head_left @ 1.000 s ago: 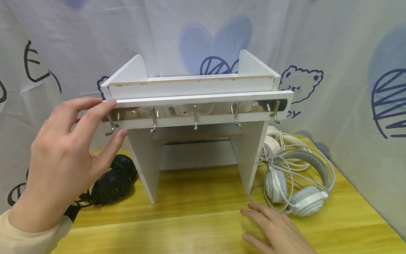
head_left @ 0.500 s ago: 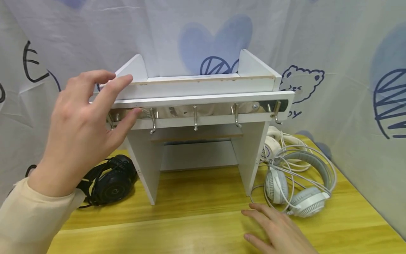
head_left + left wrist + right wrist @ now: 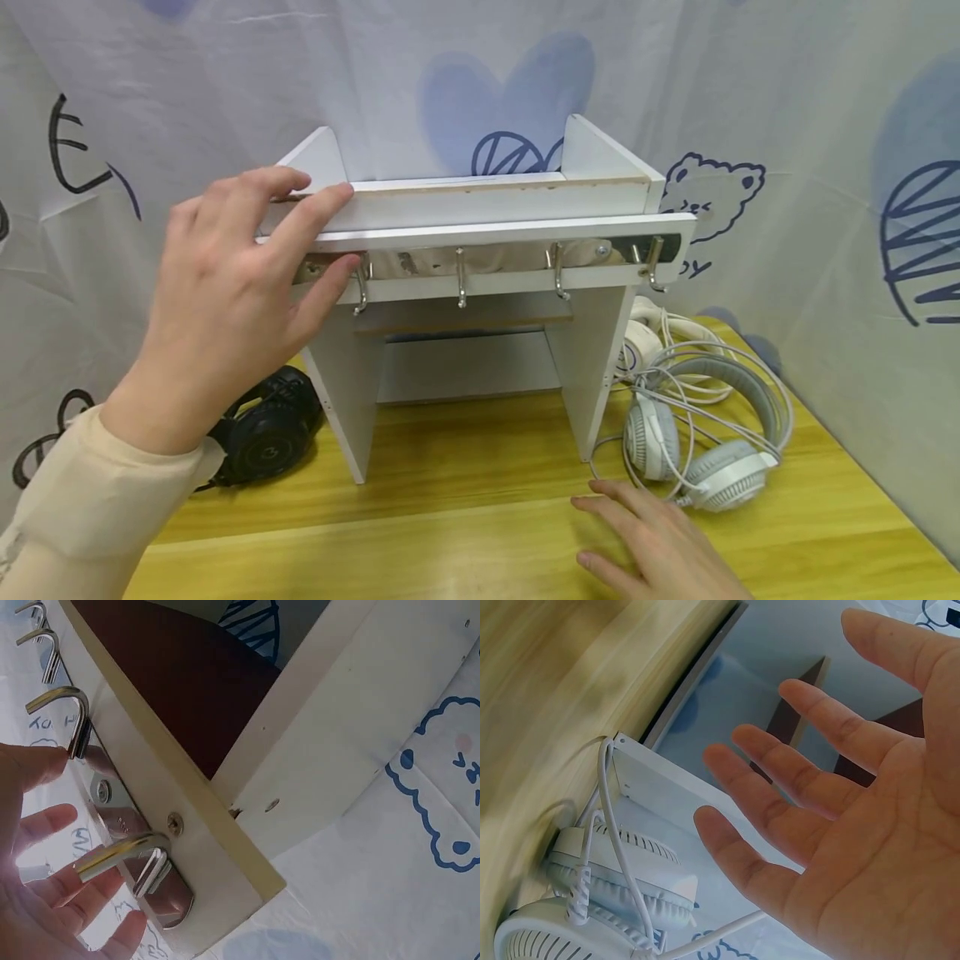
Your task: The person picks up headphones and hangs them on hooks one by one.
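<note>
A white wooden rack (image 3: 480,204) stands on the yellow table (image 3: 465,533), with a metal rail of hooks (image 3: 461,279) across its front. My left hand (image 3: 330,233) is at the rack's left end. Its straight fingers lie on the top ledge, its thumb reaches under to the hook rail, and it hides the leftmost hook. In the left wrist view the left hand (image 3: 45,847) is spread open beside a hook (image 3: 127,851). My right hand (image 3: 652,542) rests flat on the table in front of the rack, holding nothing. The right hand (image 3: 832,802) shows spread fingers.
Black headphones (image 3: 266,433) lie left of the rack. White headphones (image 3: 720,467) with tangled cable lie to its right, and another white pair (image 3: 645,333) sits behind them. Printed cloth walls close in the back and both sides.
My left hand has moved right and up along the rack front, from the leftmost hook onto the top ledge. The right hand has stayed on the table.
</note>
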`<state>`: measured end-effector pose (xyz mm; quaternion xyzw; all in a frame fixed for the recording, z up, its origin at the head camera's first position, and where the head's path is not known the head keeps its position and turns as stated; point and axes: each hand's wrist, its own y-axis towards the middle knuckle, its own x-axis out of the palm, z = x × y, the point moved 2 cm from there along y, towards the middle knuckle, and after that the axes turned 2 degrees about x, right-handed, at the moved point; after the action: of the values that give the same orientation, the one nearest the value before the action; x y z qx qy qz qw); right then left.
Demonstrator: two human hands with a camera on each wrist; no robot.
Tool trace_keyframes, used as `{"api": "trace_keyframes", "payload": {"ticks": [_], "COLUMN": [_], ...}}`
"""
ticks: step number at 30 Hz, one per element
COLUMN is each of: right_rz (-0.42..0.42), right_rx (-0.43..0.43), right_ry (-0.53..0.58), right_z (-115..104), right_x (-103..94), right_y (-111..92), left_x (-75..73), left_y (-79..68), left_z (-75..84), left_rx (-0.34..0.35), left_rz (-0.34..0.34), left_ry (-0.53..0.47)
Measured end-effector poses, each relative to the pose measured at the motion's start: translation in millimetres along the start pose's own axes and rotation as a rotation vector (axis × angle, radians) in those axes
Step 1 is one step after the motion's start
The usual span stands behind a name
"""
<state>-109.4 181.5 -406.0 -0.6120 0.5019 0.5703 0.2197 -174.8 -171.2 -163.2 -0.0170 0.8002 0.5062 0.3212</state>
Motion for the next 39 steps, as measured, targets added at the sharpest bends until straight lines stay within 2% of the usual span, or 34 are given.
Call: {"api": "trace_keyframes", "payload": {"ticks": [10,20,23,25,31,39], "right_rz": [-0.018,0.002,-0.001,0.017,0.143,0.218], "right_rx": [0.002,-0.035,-0.003,0.011,-0.01,0.026], "right_ry": [0.005,-0.025,-0.025,-0.028,-0.033,-0.012], "right_z": [-0.4,-1.0,-0.2,1.4,7.9,17.2], "right_x": [0.6,-7.8,-14.2,-20.1,-40.8,-70.0], "right_y": [1.2,6.1,7.5,8.6,13.0,19.6], "left_x": [6.3,7.4,7.3,7.3,7.9,8.0], "left_y": [2.0,5.7,6.0,6.2,5.6,6.3], "left_z": [3.4,5.7,5.4,5.2,4.9,4.7], "left_rx": [-0.039,-0.054,-0.056,-0.057,-0.054,-0.042], "left_rz": [0.029,0.013,0.009,0.003,-0.01,0.009], "left_ry": [-0.047,0.008,0.008,0.01,0.02,0.014]}}
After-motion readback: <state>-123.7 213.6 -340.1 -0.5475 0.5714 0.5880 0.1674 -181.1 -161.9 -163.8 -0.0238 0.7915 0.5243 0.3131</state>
